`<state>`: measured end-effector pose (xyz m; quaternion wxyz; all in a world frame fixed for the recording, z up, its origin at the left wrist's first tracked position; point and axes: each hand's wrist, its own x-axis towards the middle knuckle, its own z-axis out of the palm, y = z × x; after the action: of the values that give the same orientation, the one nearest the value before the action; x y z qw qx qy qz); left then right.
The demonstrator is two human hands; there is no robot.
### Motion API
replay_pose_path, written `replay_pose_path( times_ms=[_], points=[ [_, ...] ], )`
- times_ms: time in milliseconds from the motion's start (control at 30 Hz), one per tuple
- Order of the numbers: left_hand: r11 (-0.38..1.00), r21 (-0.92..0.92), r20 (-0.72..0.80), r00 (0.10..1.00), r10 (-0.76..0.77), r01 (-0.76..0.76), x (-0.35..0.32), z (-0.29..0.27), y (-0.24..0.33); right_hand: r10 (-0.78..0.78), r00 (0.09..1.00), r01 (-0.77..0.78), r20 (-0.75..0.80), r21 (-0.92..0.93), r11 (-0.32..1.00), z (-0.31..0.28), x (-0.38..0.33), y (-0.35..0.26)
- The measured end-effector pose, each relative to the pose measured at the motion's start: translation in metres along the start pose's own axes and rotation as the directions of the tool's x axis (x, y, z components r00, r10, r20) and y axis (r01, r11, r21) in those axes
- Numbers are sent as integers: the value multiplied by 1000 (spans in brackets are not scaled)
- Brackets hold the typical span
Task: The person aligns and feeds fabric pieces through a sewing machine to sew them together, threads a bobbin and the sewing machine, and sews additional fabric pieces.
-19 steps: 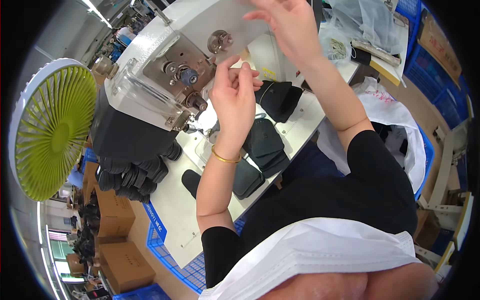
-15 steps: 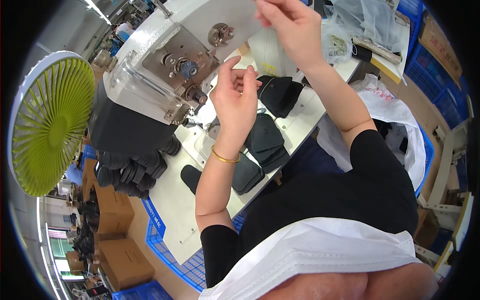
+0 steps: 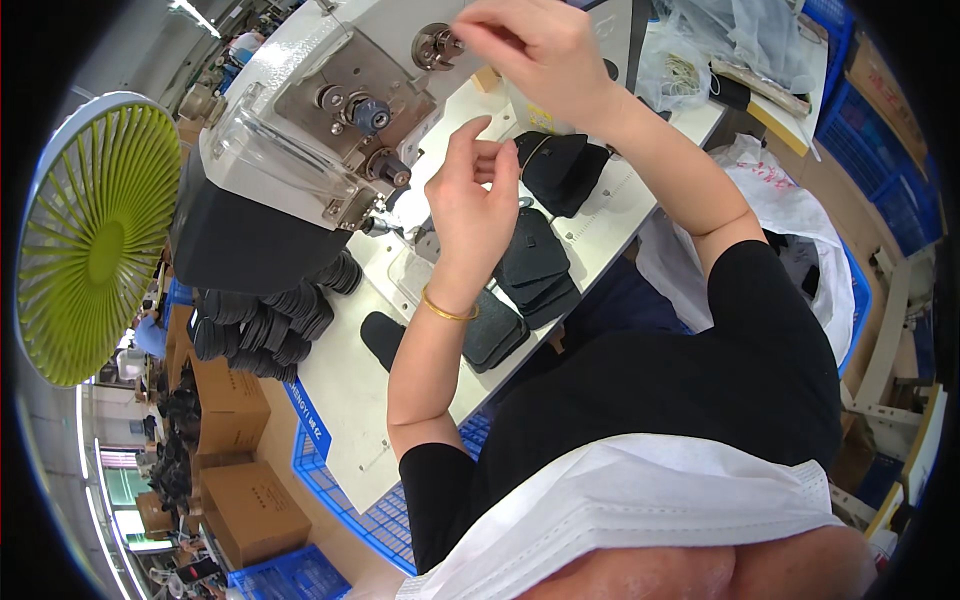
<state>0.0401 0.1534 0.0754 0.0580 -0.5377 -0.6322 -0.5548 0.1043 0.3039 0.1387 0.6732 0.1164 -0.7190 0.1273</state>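
In front of the white sewing machine, my left hand is raised with its fingers curled toward the thumb. Whatever it may pinch is too small to see. Higher up, my right hand has its fingertips pressed together beside the metal tension dial; I cannot make out what is between them. Stacks of black fabric pieces lie on the white table: a flapped stack below my right hand, another stack beside my left wrist, and a third stack by the bracelet. One rounded black piece lies left of my forearm.
A green fan stands at the left. Bundled black pieces are piled at the table's left end. Blue crates and cardboard boxes stand below. On the right are a white sack and clear plastic bags.
My right hand has moved left and slightly down, close to the tension dial. My left hand has shifted slightly, its fingers still curled. The black stacks stay in place.
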Motion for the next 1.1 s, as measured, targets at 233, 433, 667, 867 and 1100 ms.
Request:
replay_pose_path(
  times_ms=[233,433,667,867,1100],
  points=[
    [995,67,35,996,-81,79,-4,-12,-20,-196,981,192,-5,-156,969,23,-33,-6],
    [967,-155,59,979,-193,200,18,-1,3,-41,994,30,-104,-107,994,-3,-25,18],
    [616,-778,14,983,-181,125,52,13,8,-43,999,43,-12,-35,998,-12,-54,10],
    [937,-349,-278,953,-117,13,46,24,17,211,977,-198,-29,238,951,2,5,1],
    [961,-275,-272,959,-76,-2,49,26,18,387,919,-380,70,412,828,-6,-21,20]
  ],
)
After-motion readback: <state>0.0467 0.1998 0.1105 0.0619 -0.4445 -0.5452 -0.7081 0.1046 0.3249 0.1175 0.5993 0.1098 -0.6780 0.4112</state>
